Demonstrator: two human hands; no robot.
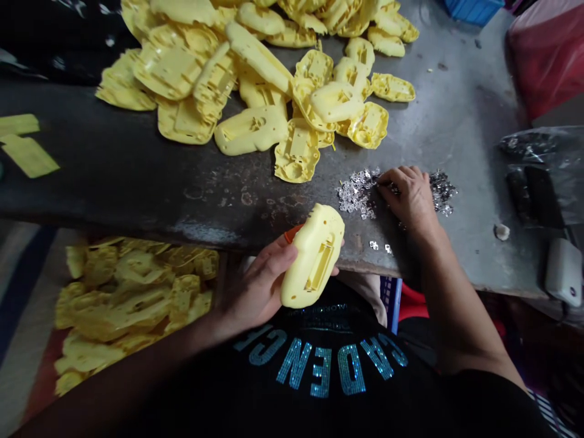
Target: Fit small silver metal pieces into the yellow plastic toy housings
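My left hand (262,283) grips a yellow plastic shell (312,255) in front of the table's near edge, thumb on its side. The shell's outer face is turned up and has a long battery-compartment opening. A bit of orange shows at my left fingers, behind the shell. On the table, my right hand (409,198) reaches into small metal pieces. Its fingertips are pinched together, and what they hold is hidden. Silvery pieces (358,193) lie to its left and darker metal pieces (441,191) to its right. A few loose pieces (374,245) lie nearer the edge.
Many yellow shells (255,131) are heaped across the back of the grey metal table (137,176). More shells (137,298) fill a container below, at left. A blue bin (474,9), a red bag (547,61), a clear plastic bag (561,152) and a white device (564,271) are at right.
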